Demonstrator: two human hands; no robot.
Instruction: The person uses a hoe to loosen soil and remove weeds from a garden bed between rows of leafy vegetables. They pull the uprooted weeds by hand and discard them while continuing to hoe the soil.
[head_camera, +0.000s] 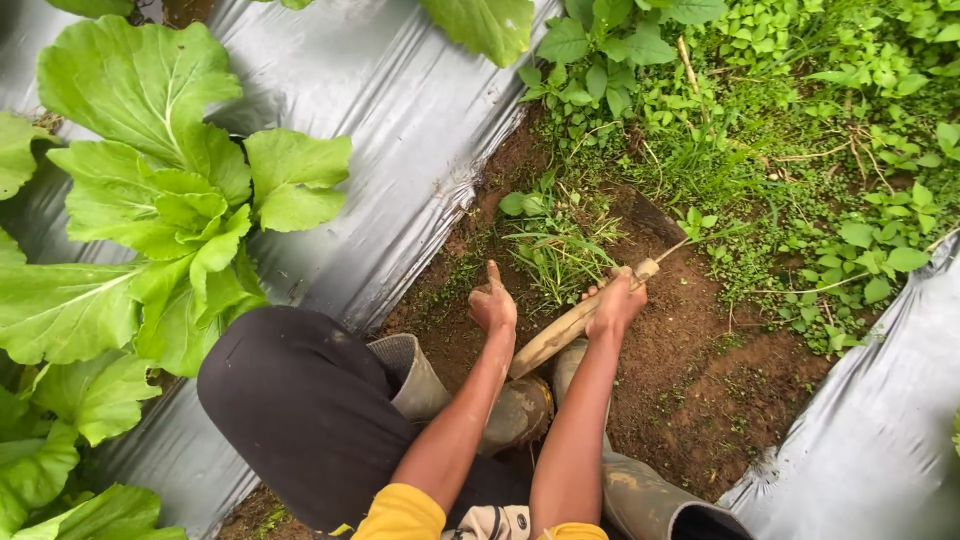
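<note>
Wooden hoe handle (560, 330) in right hand (615, 305)

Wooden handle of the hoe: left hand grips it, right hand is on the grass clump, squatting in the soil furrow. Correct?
Not quite: the hands are swapped. The head view shows the right hand gripping the wooden handle, and the left hand at the grass clump. The rest holds.

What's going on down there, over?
Right hand gripping short wooden-handled hoe. Left hand empty, at green grass clump. Muddy rubber boots close beneath.
</note>
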